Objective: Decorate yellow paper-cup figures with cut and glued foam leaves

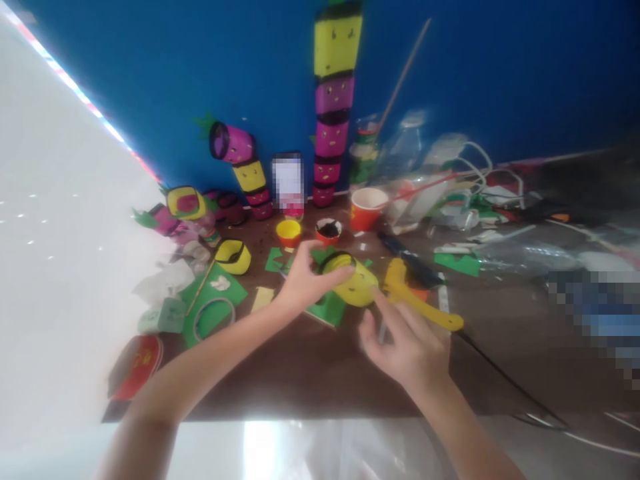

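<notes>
Watching from here, I am seeing the left hand [303, 283] gripping a yellow cup [359, 285], its thumb pressing across the side and its fingers curling toward ten o'clock. The cup is sitting tilted near the middle of the table [285, 380], above green paper [330, 310]; I can't tell whether it is touching down. The right hand [417, 347] is hovering at four o'clock from it, fingers spreading and grasping nothing, the index perhaps touching the cup.

The yellow glue gun [417, 303] at three o'clock is worrying me: a stray knuckle could be knocking it, or its dark cord [501, 371] catching the right forearm. Too firm a thumb might be denting the cup. At eleven o'clock a small orange cup [334, 240] is holding something dark, and the left hand could be tipping it.

The yellow cup is looking bright and rounded, wearing a black band at its ten-o'clock end and small, blurring dark marks.
</notes>
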